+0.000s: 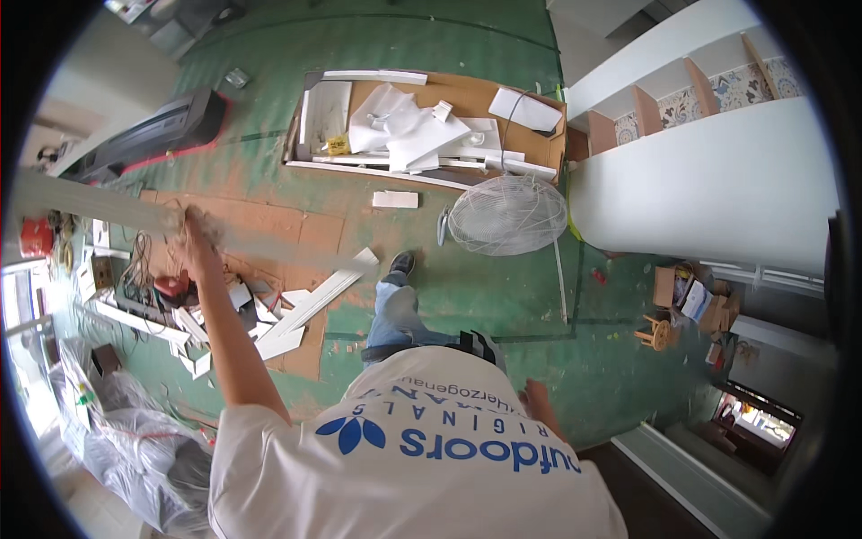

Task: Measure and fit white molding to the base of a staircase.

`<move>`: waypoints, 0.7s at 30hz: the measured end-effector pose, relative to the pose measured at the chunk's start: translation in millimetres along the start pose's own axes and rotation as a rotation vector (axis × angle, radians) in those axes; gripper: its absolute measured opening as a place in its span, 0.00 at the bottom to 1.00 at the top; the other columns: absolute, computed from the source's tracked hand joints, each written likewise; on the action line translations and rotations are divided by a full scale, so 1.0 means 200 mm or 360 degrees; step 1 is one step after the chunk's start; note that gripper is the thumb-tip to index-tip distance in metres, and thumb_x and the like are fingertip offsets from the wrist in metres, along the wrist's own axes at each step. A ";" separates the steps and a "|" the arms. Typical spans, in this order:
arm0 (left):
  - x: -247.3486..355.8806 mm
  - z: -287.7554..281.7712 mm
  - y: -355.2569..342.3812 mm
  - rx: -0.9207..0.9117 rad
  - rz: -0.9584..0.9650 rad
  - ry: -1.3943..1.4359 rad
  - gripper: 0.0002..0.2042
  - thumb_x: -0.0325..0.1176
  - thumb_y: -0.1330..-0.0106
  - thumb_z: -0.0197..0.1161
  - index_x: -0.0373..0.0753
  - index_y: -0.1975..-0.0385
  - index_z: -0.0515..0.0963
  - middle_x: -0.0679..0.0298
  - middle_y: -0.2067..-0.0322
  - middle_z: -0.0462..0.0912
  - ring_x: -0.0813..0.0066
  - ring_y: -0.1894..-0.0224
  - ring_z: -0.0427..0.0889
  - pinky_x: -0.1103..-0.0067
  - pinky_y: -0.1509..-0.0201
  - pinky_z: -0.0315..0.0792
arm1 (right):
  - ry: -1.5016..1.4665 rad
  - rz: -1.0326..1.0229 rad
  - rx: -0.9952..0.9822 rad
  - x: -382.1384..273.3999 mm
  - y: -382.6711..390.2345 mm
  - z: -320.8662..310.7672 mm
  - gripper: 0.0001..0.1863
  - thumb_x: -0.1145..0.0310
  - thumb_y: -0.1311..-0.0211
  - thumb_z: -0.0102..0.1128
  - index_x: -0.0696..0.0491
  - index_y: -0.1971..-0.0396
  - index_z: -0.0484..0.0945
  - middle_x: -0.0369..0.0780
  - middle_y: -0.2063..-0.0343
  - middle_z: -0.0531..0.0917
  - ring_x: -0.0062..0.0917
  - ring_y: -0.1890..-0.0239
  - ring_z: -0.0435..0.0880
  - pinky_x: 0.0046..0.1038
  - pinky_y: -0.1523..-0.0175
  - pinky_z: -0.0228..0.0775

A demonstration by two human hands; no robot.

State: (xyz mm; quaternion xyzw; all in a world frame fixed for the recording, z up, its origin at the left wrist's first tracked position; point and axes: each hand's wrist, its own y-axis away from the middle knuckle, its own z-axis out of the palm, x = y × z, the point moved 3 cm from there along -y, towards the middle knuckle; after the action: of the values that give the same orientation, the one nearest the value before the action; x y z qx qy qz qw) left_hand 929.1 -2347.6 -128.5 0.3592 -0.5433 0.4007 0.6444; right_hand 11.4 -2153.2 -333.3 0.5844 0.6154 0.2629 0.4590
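My left arm reaches out to the left, and my left hand (199, 235) is closed around a long pale board (90, 199). The board is smeared by motion and runs from the left edge of the view toward the middle. Below it on the floor lies a pile of white trim strips and offcuts (310, 305). My right hand (537, 395) hangs low beside my right hip, apart from any object; its fingers are mostly hidden.
Ahead, an open cardboard box (521, 81) contains white panels and packing sheets. A wire fan guard (507, 216) stands before it. On the right are a curved white counter (700, 189) and a small wooden stool (654, 332). Plastic-wrapped goods (148, 449) lie at the lower left.
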 end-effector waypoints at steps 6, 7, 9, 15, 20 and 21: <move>-0.38 1.10 -0.36 -0.0039 -0.0046 0.0508 0.15 0.34 0.31 0.70 0.39 0.48 0.75 0.65 0.55 0.82 0.72 0.57 0.83 0.71 0.57 0.82 | -0.0699 -0.0213 -0.0180 0.20 0.31 -0.23 0.03 0.68 0.30 0.57 0.50 0.63 0.73 0.35 0.70 0.73 0.24 0.71 0.76 0.23 0.73 0.69; -0.49 1.22 -0.41 -0.0113 -0.0096 0.0569 0.15 0.33 0.31 0.70 0.39 0.48 0.75 0.65 0.54 0.82 0.72 0.55 0.83 0.70 0.54 0.82 | -0.0805 -0.0141 0.0032 0.20 0.35 -0.21 0.05 0.68 0.29 0.56 0.51 0.58 0.74 0.36 0.65 0.75 0.25 0.66 0.78 0.24 0.68 0.72; -0.72 1.45 -0.47 -0.0162 -0.0093 0.0611 0.15 0.32 0.31 0.69 0.39 0.49 0.75 0.64 0.55 0.82 0.71 0.55 0.83 0.69 0.54 0.82 | -0.0926 -0.0054 0.0262 0.18 0.44 -0.14 0.08 0.67 0.29 0.56 0.51 0.53 0.74 0.37 0.60 0.77 0.27 0.62 0.80 0.25 0.63 0.75; -1.51 1.95 -0.53 0.0094 -0.0468 0.0851 0.15 0.27 0.31 0.67 0.40 0.47 0.73 0.63 0.51 0.81 0.68 0.53 0.84 0.66 0.52 0.85 | -0.0933 0.0011 0.0173 -0.07 0.81 0.15 0.27 0.59 0.27 0.57 0.53 0.34 0.65 0.46 0.40 0.74 0.42 0.43 0.79 0.39 0.42 0.76; -2.08 2.47 -0.10 -0.0558 -0.1580 0.0356 0.18 0.47 0.25 0.59 0.46 0.42 0.73 0.59 0.45 0.80 0.62 0.35 0.73 0.56 0.31 0.64 | -0.0882 0.0202 0.0256 -0.03 1.05 0.15 0.29 0.57 0.27 0.58 0.56 0.33 0.65 0.47 0.42 0.75 0.41 0.45 0.80 0.42 0.43 0.76; -2.14 2.50 -0.08 -0.0737 -0.1668 0.0156 0.21 0.52 0.25 0.57 0.48 0.39 0.72 0.60 0.44 0.79 0.63 0.35 0.72 0.55 0.29 0.59 | -0.0896 0.0184 0.0238 -0.03 1.05 0.14 0.29 0.57 0.26 0.58 0.56 0.33 0.64 0.48 0.42 0.76 0.41 0.45 0.81 0.42 0.43 0.77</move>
State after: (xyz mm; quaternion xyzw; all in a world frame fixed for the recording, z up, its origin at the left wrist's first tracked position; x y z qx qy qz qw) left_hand 698.9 -2857.8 -476.1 0.4111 -0.3356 -0.0853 0.8433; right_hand 135.0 -2127.7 -164.0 0.7005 0.4473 0.0701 0.5516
